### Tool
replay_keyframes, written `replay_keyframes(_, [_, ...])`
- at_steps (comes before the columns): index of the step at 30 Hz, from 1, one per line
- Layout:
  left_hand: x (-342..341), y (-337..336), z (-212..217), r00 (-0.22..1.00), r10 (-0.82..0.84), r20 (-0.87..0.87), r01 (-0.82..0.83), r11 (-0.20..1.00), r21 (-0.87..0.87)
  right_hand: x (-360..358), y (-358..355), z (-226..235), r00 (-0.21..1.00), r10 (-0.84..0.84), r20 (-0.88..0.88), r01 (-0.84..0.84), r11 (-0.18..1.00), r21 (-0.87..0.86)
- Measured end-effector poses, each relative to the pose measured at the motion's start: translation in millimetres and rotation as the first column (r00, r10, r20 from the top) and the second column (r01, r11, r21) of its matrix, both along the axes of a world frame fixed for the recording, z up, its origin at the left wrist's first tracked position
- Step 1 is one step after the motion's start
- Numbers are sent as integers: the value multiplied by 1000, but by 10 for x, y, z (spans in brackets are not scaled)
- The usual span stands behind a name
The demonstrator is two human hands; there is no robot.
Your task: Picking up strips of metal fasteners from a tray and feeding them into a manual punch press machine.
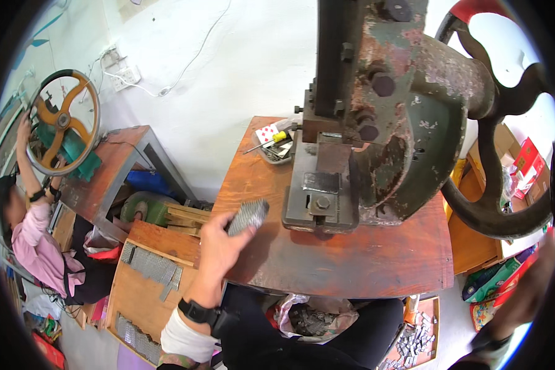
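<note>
My left hand is closed around a grey, ridged metal block, which looks like a stack of thin pieces. It holds the block above the wooden table, left of the press bed. My right hand is at the far right edge, smeared by motion, below the rim of the large handwheel; its fingers cannot be made out. The heavy green-grey press stands on the table. Under its ram, a small flat metal plate lies on the bed.
Behind the bed, a plastic tub holds metal bits and a yellow-handled screwdriver. Rows of metal pieces lie on a wooden board at lower left. A bag of metal parts sits between my legs. Leftward, another person grips a handwheel.
</note>
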State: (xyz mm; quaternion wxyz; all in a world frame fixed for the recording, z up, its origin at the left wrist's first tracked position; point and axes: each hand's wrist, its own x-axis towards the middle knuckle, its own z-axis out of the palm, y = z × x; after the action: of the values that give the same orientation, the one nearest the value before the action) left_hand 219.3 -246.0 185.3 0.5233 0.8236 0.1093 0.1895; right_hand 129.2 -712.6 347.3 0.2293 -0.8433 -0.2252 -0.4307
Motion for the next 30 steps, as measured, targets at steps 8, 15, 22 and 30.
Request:
replay_keyframes(8, [-292, -684, -389, 942, -315, 111, 232, 856, 461, 442, 1381, -1765, 897, 202, -393, -288, 942, -173])
replay_keyframes(15, [-345, -633, -431, 960, -275, 56, 245, 919, 308, 727, 2405, -1737, 877, 150, -457, -364, 827, -427])
replay_keyframes(22, [-339, -589, -339, 952, -303, -35, 300, 912, 281, 852, 2116, -1916, 887, 32, -461, -216, 911, -352])
replay_keyframes(30, [-266, -854, -258, 950, -309, -31, 254, 716, 650, 849, 1912, -1932, 794, 122, -595, -267, 950, -162])
